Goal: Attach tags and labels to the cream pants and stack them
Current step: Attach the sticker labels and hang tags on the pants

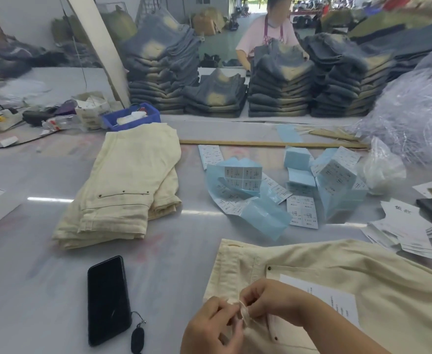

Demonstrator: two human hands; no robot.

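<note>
Head view: near the counter's [174, 272] front edge, cream pants [363, 290] lie flat with a white tag [337, 300] on them. Both hands meet at the waistband: left hand [210, 325] and right hand [268, 300] each pinch a thin string [244, 314], fingers curled tight. Finishing this well probably means keeping the loop taut and close to the fabric, snugging it without puckering the cloth. Tagged pants [123, 190] sit stacked towards the left middle; label sheets [303, 212] lie mid-counter, a phone [107, 300] front left.
</note>
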